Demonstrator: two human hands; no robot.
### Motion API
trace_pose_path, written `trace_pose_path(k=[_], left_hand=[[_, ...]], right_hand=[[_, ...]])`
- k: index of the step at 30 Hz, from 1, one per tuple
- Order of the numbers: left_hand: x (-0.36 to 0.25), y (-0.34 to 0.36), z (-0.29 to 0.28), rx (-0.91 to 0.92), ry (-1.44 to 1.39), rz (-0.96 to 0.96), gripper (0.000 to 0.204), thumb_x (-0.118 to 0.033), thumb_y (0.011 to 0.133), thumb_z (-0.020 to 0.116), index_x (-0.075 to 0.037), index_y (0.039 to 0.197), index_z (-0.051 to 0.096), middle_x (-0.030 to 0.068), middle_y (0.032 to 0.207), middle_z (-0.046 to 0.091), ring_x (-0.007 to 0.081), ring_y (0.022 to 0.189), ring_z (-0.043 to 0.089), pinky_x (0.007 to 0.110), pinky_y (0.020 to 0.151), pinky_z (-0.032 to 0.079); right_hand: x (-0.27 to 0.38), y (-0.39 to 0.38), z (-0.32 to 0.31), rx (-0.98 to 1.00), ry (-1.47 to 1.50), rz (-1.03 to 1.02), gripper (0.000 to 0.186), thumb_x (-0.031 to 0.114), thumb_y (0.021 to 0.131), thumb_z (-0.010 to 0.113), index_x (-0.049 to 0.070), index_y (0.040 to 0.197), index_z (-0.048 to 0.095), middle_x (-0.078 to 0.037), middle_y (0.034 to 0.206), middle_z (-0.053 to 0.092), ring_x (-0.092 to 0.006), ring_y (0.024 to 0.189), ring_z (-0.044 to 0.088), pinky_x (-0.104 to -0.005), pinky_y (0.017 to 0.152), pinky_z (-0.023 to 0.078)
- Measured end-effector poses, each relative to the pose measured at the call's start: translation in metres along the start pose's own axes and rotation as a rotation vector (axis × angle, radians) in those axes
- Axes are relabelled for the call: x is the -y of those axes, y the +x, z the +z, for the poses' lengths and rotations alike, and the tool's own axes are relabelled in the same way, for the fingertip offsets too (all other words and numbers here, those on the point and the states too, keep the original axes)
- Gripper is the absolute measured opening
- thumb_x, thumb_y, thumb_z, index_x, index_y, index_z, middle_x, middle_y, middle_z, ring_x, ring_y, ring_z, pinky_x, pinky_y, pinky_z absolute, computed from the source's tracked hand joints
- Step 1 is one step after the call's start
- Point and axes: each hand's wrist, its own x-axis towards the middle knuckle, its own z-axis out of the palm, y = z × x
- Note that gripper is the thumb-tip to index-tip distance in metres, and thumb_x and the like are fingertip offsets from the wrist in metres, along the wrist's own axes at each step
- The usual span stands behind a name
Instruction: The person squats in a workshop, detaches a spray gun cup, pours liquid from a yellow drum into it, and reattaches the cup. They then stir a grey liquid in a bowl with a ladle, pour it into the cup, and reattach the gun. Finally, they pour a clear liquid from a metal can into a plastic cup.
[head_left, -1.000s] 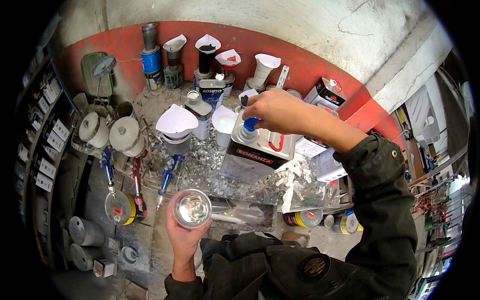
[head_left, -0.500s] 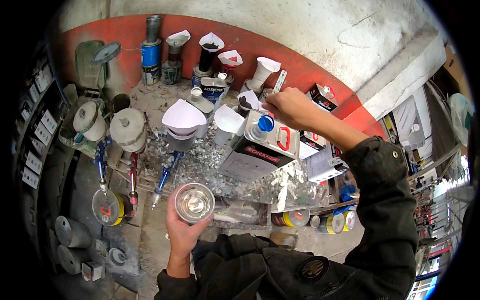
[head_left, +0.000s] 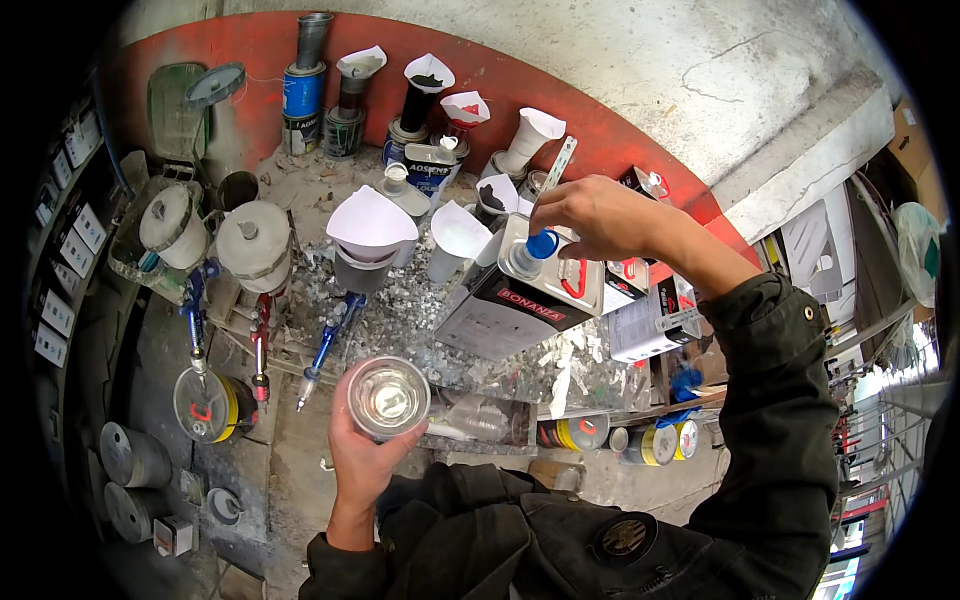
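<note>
My left hand (head_left: 362, 455) is wrapped round a clear cup (head_left: 389, 398) with clear liquid in it, held in front of the bench edge. Up and to the right, my right hand (head_left: 600, 218) has its fingers curled round the blue cap (head_left: 541, 244) on a rectangular metal can (head_left: 508, 312). This can stands on the bench and has a red handle (head_left: 574, 279). Just behind the hand, a metal mixing stick (head_left: 561, 166) stands in a small container. A white paper filter (head_left: 372, 222) sits in a spray gun cup left of the can.
Paint-spattered scraps cover the bench (head_left: 420, 335). Several tins with paper-lined cups line the red wall. Spray guns, including a red one (head_left: 261, 350), hang along the front edge at left. More cans (head_left: 655, 315) stand right of the large can; yellow-banded tins (head_left: 585, 432) sit below.
My right hand has come away from the mixing stick and down to the blue cap of the can. The left hand still holds the cup in nearly the same place.
</note>
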Motion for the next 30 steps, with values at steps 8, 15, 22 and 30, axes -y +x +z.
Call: trace_pose_path(k=[8,15,22,30], left_hand=[[0.000,0.002,-0.004,-0.014,-0.017,0.008,0.075,0.002,0.064,0.078,0.002,0.130,0.043,0.0109,0.120,0.055,0.0187,0.111,0.055,0.033,0.097,0.044],[0.004,0.002,-0.010,-0.024,-0.034,-0.024,0.076,0.000,0.065,0.080,0.002,0.131,0.041,0.0109,0.122,0.055,0.0187,0.112,0.055,0.033,0.097,0.044],[0.007,0.004,-0.002,-0.029,-0.040,-0.034,0.076,0.001,0.065,0.079,0.002,0.131,0.042,0.0104,0.121,0.055,0.0185,0.111,0.055,0.033,0.097,0.044],[0.002,0.009,0.000,-0.007,-0.027,-0.034,0.076,0.001,0.062,0.079,0.002,0.129,0.043,0.0110,0.118,0.056,0.0186,0.108,0.056,0.033,0.095,0.045]], right_hand=[[0.014,0.011,0.013,-0.030,0.500,0.790,0.027,0.015,0.082,0.065,0.002,0.105,0.064,-0.012,0.075,0.067,-0.0288,0.077,0.067,-0.0399,0.070,0.052],[-0.002,0.001,0.007,-0.027,-0.072,-0.086,0.030,0.009,0.073,0.072,0.005,0.101,0.064,-0.006,0.107,0.064,-0.0274,0.096,0.061,-0.0401,0.075,0.052],[-0.002,-0.005,0.030,0.022,0.436,0.619,0.038,0.031,0.085,0.069,-0.001,0.066,0.064,-0.008,0.055,0.060,-0.0201,0.052,0.064,-0.0297,0.050,0.050],[-0.002,-0.002,0.047,-0.052,0.920,0.954,0.039,0.031,0.089,0.066,-0.004,0.072,0.064,-0.013,0.063,0.065,-0.0182,0.050,0.065,-0.0281,0.040,0.051]])
